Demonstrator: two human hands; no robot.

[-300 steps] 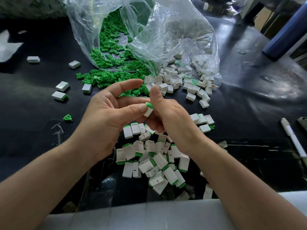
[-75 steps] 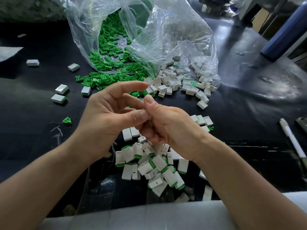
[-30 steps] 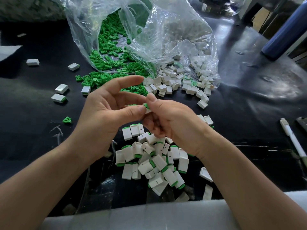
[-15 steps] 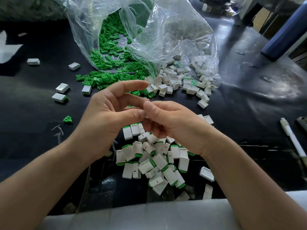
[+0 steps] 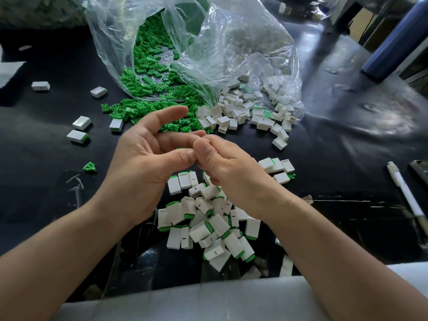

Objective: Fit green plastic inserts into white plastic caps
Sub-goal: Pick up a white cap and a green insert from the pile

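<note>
Head view: Over the middle of a black table (image 5: 347, 140), the left hand (image 5: 141, 167) and right hand (image 5: 234, 167) meet thumb to thumb, fingertips pinched together; whatever they grip is hidden, so its long axis cannot be told. Finished white caps (image 5: 208, 218) lie jumbled toward the near edge, pointing every way. Green inserts (image 5: 150, 66) spill from a clear bag (image 5: 231, 42) at the far edge.

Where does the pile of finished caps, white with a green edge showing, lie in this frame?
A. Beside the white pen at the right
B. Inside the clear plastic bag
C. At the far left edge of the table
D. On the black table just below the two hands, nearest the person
D: the finished caps lie heaped on the black table directly under the left hand and right hand.
</note>
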